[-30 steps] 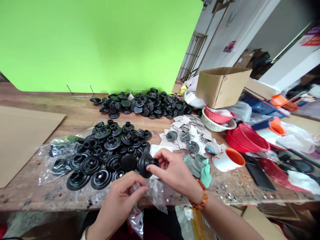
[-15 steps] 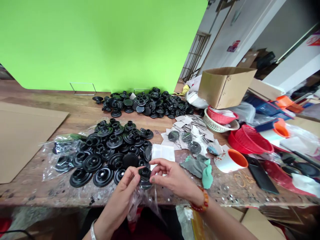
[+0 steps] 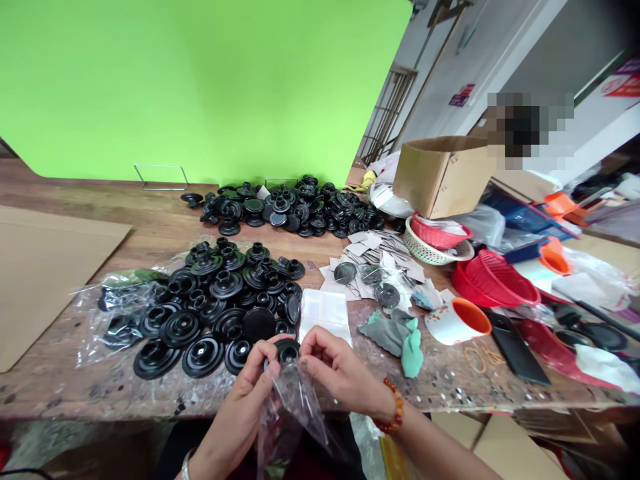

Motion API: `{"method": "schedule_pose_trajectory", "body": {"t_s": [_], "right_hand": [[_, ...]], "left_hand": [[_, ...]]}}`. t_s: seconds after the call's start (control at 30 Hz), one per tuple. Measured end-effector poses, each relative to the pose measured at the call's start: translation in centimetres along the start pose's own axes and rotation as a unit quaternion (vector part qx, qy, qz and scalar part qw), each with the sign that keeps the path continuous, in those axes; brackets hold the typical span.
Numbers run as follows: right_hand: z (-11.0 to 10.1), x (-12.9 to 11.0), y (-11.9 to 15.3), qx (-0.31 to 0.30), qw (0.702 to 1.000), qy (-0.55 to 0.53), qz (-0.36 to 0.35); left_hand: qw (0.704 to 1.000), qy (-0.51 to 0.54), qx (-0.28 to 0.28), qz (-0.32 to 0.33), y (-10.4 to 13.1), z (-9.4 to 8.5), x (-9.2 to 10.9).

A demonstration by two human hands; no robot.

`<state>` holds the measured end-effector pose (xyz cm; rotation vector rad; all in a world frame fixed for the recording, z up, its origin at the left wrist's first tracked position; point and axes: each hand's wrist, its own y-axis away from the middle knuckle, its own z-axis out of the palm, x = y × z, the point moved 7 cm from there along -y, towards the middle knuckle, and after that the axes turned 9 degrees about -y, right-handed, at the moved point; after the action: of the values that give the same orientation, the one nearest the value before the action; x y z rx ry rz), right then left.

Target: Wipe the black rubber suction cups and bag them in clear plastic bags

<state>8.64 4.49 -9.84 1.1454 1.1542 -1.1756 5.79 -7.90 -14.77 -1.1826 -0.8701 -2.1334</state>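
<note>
Between my hands, close to the table's front edge, is a black round part with a clear plastic bag hanging below it. My left hand grips the part's left side with thumb and fingers. On the right, my right hand pinches the bag's edge beside the part. Just beyond my fingers lies a stack of clear flat bags. A heap of black round parts spreads to the left of my hands, some inside clear plastic.
More black parts lie at the back below a green panel. Cardboard covers the left. Rightward are grey cards, a cloth, an orange-lined tube, a phone, red baskets and a carton.
My right hand has closed its fingers onto the bag's edge. The bag now stands higher around the part's lower side. The view has shifted slightly, and a blurred patch appears behind the carton.
</note>
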Motion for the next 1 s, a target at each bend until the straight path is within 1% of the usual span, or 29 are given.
{"method": "schedule_pose_trajectory", "body": {"t_s": [0.1,0.2,0.27,0.33,0.4,0.5,0.57,0.63,0.7,0.8,0.87,0.93,1.0], "right_hand": [[0.0,0.6,-0.1,0.04,0.998,-0.048,0.017],[0.0,1.4,-0.1,0.082,0.993,-0.071,0.049],[0.1,1.6,0.1,0.103,0.99,-0.066,0.065],[-0.1,1.3,0.3,0.122,0.991,-0.024,0.051],[0.0,0.7,0.5,0.118,0.992,0.036,0.014],[0.2,0.1,0.7,0.095,0.988,0.112,-0.057],[0.2,0.1,0.8,0.105,0.98,0.141,-0.089],[-0.2,0.5,0.8,0.135,0.976,0.145,-0.086],[-0.4,1.0,0.8,0.147,0.98,0.121,-0.059],[-0.1,1.2,0.7,0.11,0.988,0.098,-0.049],[0.2,1.3,0.9,0.101,0.986,0.122,-0.061],[0.2,1.7,1.1,0.128,0.978,0.155,-0.063],[0.1,2.3,1.3,0.162,0.973,0.16,-0.045]], "left_hand": [[0.997,-0.06,0.021,0.035,-0.1,-0.4,0.3],[0.993,-0.095,0.048,0.053,-0.1,-0.8,0.2],[0.989,-0.115,0.066,0.064,0.0,-1.0,0.2],[0.983,-0.144,0.083,0.078,0.1,-1.0,0.5],[0.978,-0.167,0.094,0.084,0.2,-0.9,0.8],[0.978,-0.173,0.091,0.072,0.0,-0.5,1.0],[0.978,-0.178,0.084,0.066,-0.1,-0.3,1.0],[0.974,-0.197,0.081,0.074,0.0,-0.2,1.0],[0.968,-0.219,0.079,0.092,0.1,-0.3,1.1],[0.961,-0.241,0.085,0.106,0.3,-0.5,1.0],[0.957,-0.258,0.097,0.095,0.3,-0.7,0.7],[0.952,-0.276,0.106,0.084,0.2,-0.9,0.4],[0.944,-0.296,0.107,0.093,0.1,-1.0,0.3]]}}
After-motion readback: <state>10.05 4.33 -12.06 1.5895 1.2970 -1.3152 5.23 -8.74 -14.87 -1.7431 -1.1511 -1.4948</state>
